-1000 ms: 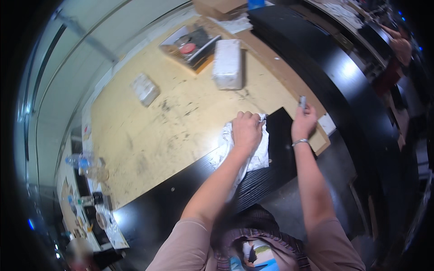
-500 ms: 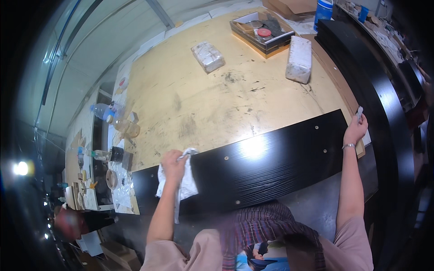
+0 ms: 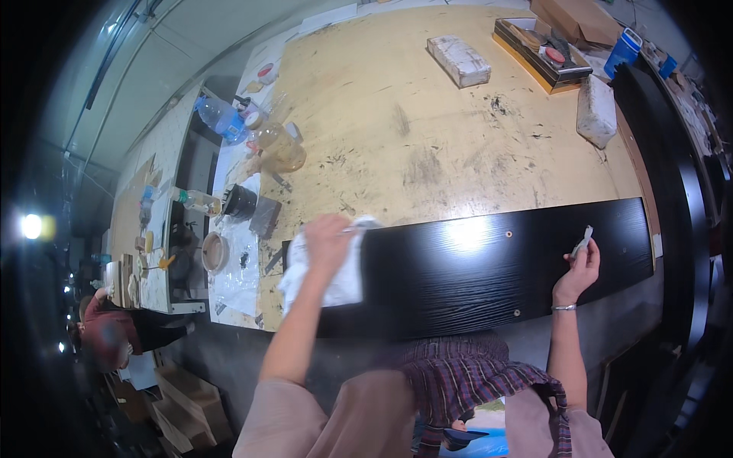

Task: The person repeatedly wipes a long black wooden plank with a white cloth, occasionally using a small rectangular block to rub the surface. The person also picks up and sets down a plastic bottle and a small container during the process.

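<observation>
The left hand (image 3: pixel 328 243) is curled on a white cloth (image 3: pixel 342 281) at the left end of the black board (image 3: pixel 435 282) along the surface's (image 3: pixel 366 153) near edge, and the right hand (image 3: pixel 578 273) pinches a small pale thing (image 3: pixel 586 237) that might scratch the board if dropped.

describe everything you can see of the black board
The board is long and glossy black, with a woody grain and a bright reflection near its far edge. Small round brassy fittings dot its face. It lies flat along the near side of the table. The left hand holds a white cloth on its left end; the right hand is over its right part, contact unclear.
</observation>
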`<control>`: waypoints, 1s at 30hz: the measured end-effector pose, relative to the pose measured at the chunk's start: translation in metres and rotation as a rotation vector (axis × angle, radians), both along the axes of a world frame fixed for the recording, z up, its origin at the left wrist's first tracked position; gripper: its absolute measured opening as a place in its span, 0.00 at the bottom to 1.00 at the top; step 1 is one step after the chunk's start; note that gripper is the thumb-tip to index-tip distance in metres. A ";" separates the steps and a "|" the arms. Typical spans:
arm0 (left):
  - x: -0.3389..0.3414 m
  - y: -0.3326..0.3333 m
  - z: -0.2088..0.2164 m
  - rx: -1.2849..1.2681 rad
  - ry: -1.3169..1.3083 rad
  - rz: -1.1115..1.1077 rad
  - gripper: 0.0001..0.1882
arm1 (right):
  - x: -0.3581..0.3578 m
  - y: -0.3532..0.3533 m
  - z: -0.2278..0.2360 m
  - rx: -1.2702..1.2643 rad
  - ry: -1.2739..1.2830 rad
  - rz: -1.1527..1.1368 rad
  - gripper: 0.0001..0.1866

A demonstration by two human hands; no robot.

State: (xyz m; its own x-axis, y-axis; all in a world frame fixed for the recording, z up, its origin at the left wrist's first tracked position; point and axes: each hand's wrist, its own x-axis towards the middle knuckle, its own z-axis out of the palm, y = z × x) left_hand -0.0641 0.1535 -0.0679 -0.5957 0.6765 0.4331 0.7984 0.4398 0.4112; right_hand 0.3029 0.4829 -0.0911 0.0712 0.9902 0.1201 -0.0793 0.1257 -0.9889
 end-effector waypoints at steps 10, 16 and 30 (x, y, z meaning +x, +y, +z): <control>-0.103 -0.169 0.030 0.243 -0.200 0.523 0.09 | -0.004 0.008 -0.007 0.029 -0.104 -0.047 0.12; -0.078 -0.130 0.049 0.474 -0.566 0.413 0.15 | 0.000 0.014 -0.017 0.041 -0.137 -0.063 0.12; 0.032 0.044 0.029 0.052 -0.054 -0.263 0.14 | -0.020 -0.003 0.010 0.043 -0.156 -0.033 0.09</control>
State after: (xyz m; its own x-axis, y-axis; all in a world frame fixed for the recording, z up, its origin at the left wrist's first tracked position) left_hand -0.0321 0.1979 -0.0387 -0.4255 0.7887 0.4437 0.8587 0.1972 0.4729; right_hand 0.2833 0.4795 -0.0813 0.0810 0.9813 0.1745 0.0793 0.1682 -0.9826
